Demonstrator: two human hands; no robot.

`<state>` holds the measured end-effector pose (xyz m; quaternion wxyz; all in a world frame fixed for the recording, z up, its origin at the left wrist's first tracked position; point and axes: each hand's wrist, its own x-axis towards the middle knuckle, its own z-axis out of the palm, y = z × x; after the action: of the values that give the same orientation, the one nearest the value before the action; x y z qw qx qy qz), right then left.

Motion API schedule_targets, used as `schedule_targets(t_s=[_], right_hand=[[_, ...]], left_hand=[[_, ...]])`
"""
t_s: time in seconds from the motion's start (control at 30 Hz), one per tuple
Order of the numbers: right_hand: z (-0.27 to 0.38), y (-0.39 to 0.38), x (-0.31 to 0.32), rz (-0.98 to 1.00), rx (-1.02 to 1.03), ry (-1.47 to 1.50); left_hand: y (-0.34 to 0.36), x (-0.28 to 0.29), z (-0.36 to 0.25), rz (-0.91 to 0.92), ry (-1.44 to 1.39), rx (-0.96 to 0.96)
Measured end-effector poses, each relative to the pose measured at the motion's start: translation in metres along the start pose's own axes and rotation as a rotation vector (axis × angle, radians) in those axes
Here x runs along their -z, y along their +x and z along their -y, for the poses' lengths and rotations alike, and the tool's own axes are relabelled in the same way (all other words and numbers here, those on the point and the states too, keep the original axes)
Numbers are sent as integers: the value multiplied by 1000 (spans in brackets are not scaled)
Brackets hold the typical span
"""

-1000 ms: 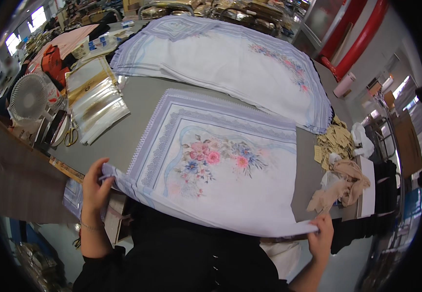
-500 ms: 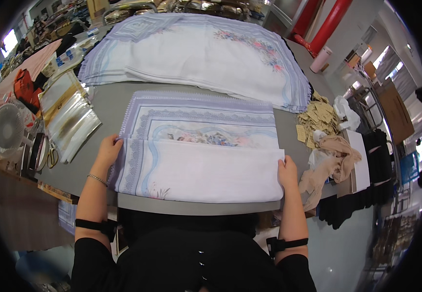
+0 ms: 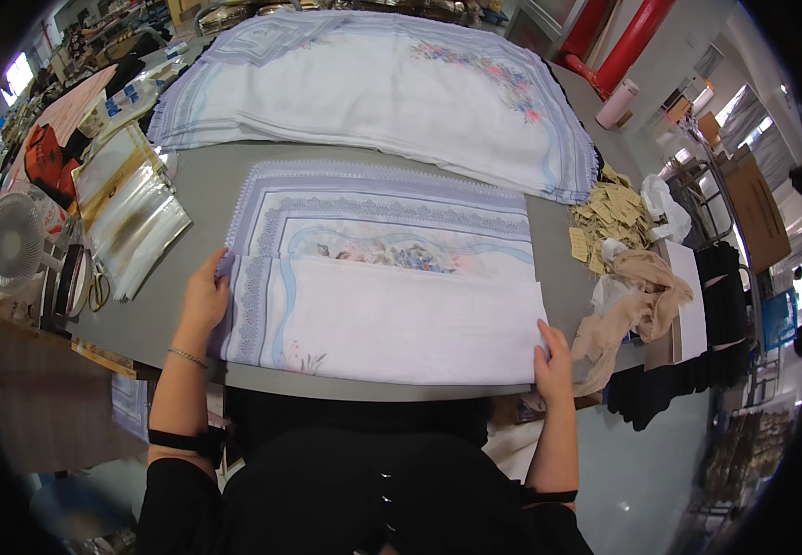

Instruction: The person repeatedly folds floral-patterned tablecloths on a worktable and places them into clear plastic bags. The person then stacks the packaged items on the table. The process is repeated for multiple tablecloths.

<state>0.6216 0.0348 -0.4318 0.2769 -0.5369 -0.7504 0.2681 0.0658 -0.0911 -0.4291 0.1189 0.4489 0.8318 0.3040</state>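
Note:
A white scarf [image 3: 410,314] with a lilac lace-patterned border and a floral print lies in front of me, its near part folded over. At its left edge, by the end of the fold, my left hand [image 3: 205,294] pinches the cloth between thumb and fingers. My right hand [image 3: 554,365] is at the near right edge, thumb and forefinger apart, fingertips against the side of the folded layer. A large stack of matching scarves [image 3: 327,102] lies beyond, across the far part of the grey table [image 3: 206,180].
On the left are clear plastic bags [image 3: 146,208], scissors [image 3: 98,290], a small white fan [image 3: 12,236] and an orange pouch [image 3: 47,162]. To the right lie a heap of beige tags [image 3: 612,217], a crumpled beige cloth [image 3: 646,287] and a white box [image 3: 685,310].
My right hand has slid down the right edge toward me, and its grip has loosened. My left hand stays at the left edge. The view has shifted slightly.

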Motion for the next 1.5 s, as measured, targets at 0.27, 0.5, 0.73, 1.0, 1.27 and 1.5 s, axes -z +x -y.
schedule_targets(t_s=[0.27, 0.5, 0.73, 1.0, 1.27, 1.5], right_hand=[[-2, -13, 4, -8, -1, 318], [-6, -27, 7, -170, -77, 210], [-5, -51, 1, -326, -1, 120], [-9, -66, -1, -263, -33, 70], [6, -85, 1, -120, 186, -304], [6, -85, 33, -228, 270, -269]], left_hand=[[-29, 19, 3, 44, -130, 60], [-81, 47, 9, 212, -202, 25], [-106, 43, 19, 93, -296, -111], [-136, 42, 16, 69, -286, -90], [-158, 32, 6, -77, 151, -278], [-159, 54, 9, -147, -76, -307]])
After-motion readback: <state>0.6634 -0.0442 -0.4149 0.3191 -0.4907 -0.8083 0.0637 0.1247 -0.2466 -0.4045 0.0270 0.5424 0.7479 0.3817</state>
